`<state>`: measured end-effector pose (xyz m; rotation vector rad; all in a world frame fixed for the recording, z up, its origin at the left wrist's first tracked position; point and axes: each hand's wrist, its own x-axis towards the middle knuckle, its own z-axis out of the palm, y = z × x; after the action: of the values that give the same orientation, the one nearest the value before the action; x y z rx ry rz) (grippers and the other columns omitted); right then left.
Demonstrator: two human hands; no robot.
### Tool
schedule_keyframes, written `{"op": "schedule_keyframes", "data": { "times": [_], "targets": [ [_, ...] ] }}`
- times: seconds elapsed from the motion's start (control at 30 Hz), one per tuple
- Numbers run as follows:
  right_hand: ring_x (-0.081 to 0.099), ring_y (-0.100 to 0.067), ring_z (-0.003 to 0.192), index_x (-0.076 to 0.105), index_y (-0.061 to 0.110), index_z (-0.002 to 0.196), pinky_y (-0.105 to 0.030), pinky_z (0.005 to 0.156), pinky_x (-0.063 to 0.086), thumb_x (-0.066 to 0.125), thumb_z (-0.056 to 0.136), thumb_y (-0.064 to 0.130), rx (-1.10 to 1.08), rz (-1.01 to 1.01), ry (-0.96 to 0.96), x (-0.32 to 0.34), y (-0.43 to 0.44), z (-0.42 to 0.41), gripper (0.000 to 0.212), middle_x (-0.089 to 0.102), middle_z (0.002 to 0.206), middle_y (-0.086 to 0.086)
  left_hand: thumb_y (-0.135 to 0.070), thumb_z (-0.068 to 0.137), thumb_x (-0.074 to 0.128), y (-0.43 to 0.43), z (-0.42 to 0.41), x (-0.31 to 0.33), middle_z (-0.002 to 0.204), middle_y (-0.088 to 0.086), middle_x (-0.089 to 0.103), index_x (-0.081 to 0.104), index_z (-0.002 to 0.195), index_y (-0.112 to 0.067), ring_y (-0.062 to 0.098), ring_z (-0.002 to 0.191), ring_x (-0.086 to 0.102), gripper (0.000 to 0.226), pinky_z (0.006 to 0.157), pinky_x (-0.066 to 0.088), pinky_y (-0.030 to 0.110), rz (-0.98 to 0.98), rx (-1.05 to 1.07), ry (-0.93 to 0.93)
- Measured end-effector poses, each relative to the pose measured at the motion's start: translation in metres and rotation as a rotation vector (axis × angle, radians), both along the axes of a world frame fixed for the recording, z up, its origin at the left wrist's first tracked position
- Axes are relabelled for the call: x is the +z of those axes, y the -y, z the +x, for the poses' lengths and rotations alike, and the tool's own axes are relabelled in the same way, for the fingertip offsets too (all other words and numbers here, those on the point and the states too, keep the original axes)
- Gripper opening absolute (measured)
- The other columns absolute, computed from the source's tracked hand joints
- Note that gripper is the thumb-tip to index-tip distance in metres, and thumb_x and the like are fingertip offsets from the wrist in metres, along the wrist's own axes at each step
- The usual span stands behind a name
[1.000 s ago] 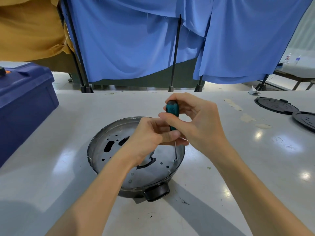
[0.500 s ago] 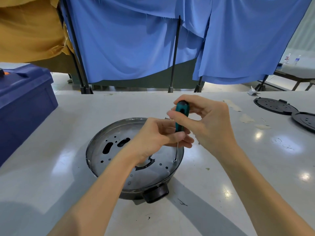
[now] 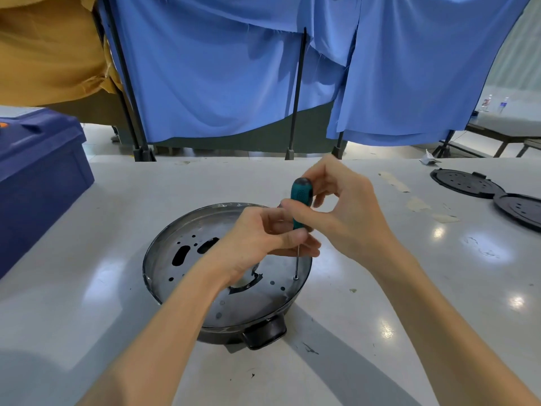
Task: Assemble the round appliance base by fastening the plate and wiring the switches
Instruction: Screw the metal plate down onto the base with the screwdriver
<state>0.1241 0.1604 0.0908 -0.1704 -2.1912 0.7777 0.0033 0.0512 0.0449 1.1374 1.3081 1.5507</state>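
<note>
The right hand (image 3: 348, 218) was raised over the far right part of the round base (image 3: 150, 266), wrist bent, its thumb and fingers (image 3: 317, 174) curled round the teal handle of the screwdriver (image 3: 300, 199) in a pinch. The tool stood nearly upright, its thin shaft running down to a small hole near the right edge of the metal plate (image 3: 248, 306) inside the base, where the tip touched. The left hand (image 3: 254, 244) reached in from the near side across the middle of the plate, fingers curled, with the thumb and fingertips closed on the shaft just under the handle. Both forearms came up from the lower edge of the view and met over the base.

The base sat on the white table (image 3: 87, 294), a little left of centre, its black handle tab (image 3: 265, 335) pointing to the near edge. Bare table lay all round it. A dark blue box (image 3: 41, 177) stood well apart at the left edge. Two black round discs (image 3: 464, 183) lay touching each other far to the right. Beyond the table's far edge hung a blue cloth screen (image 3: 228, 83) on black poles.
</note>
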Motion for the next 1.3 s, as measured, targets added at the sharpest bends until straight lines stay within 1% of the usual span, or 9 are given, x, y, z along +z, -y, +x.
{"op": "schedule_keyframes", "data": {
  "times": [0.2,0.33,0.5,0.67,0.87,0.97,1.03,1.2,1.3],
  "targets": [
    [0.07,-0.007,0.079,0.068,0.018,0.116,-0.019,0.076,0.056,0.072,0.087,0.02,0.127,-0.044,0.048,0.014,-0.003,0.001,0.03,0.074,0.094,0.005,-0.003,0.099,0.046,0.003,0.0,0.003,0.093,0.016,0.075,0.068,0.103,-0.004,0.033,0.093,0.072,0.023,0.085,0.056,0.031,-0.015,-0.035,-0.061],
    [0.067,-0.008,0.078,0.075,0.011,0.094,-0.019,0.076,0.055,0.073,0.085,0.02,0.02,0.067,-0.012,0.013,0.0,0.001,0.013,0.073,0.084,0.004,-0.002,0.088,0.065,0.002,0.005,0.006,0.096,0.015,0.075,0.067,0.105,-0.002,0.034,0.089,0.073,0.018,0.081,0.058,0.03,0.016,0.056,-0.024],
    [0.058,-0.017,0.059,0.072,0.009,0.075,-0.027,0.062,0.05,0.065,0.078,0.057,-0.139,0.241,0.039,0.016,-0.003,-0.001,0.049,0.066,0.064,0.0,0.004,0.088,0.061,-0.006,0.01,0.003,0.088,0.014,0.075,0.069,0.098,0.001,0.032,0.082,0.073,0.013,0.079,0.059,0.032,0.016,0.07,-0.077],
    [0.055,-0.01,0.059,0.072,0.012,0.077,-0.013,0.06,0.044,0.071,0.085,0.025,-0.028,0.219,0.017,0.021,-0.01,0.002,0.016,0.063,0.065,0.009,0.003,0.09,0.059,-0.001,0.009,0.003,0.1,0.016,0.074,0.067,0.108,0.0,0.035,0.091,0.072,0.02,0.085,0.057,0.036,0.03,0.042,-0.007],
    [0.043,-0.014,0.05,0.057,0.007,0.061,-0.033,0.057,0.046,0.06,0.084,0.059,-0.235,0.354,0.139,0.017,-0.004,-0.009,0.057,0.047,0.049,0.001,0.007,0.084,0.064,-0.004,0.012,0.002,0.091,0.016,0.075,0.069,0.098,0.001,0.036,0.085,0.073,0.015,0.08,0.059,0.035,0.059,0.093,-0.038],
    [0.054,-0.005,0.06,0.073,0.021,0.092,-0.027,0.063,0.049,0.066,0.083,0.047,-0.022,0.244,0.2,0.02,-0.004,-0.003,0.028,0.06,0.067,0.014,0.01,0.092,0.051,0.001,0.007,0.001,0.096,0.013,0.075,0.074,0.095,-0.007,0.033,0.092,0.072,0.029,0.082,0.057,0.03,0.052,0.033,-0.018],
    [0.053,-0.008,0.058,0.069,0.019,0.081,-0.025,0.061,0.046,0.071,0.082,0.035,0.018,0.199,0.125,0.018,-0.006,-0.003,0.016,0.059,0.064,0.012,0.006,0.091,0.055,0.004,0.007,0.001,0.101,0.013,0.075,0.075,0.096,-0.012,0.034,0.095,0.071,0.028,0.084,0.056,0.03,0.056,0.023,0.018],
    [0.033,-0.011,0.046,0.037,0.018,0.051,-0.029,0.054,0.033,0.059,0.082,0.062,-0.28,0.307,0.211,0.007,0.004,-0.017,0.058,0.035,0.045,0.006,-0.006,0.08,0.072,-0.001,0.01,0.001,0.095,0.012,0.076,0.073,0.095,-0.011,0.029,0.087,0.074,0.016,0.077,0.059,0.03,0.052,0.157,-0.025],
    [0.035,-0.012,0.038,0.052,0.016,0.057,-0.025,0.045,0.034,0.056,0.072,0.074,-0.167,0.199,0.249,0.015,0.001,-0.012,0.061,0.038,0.037,0.002,0.004,0.09,0.057,-0.001,0.008,0.004,0.094,0.013,0.076,0.072,0.096,-0.005,0.027,0.092,0.073,0.018,0.082,0.059,0.035,0.003,0.111,-0.042]
  ]
}}
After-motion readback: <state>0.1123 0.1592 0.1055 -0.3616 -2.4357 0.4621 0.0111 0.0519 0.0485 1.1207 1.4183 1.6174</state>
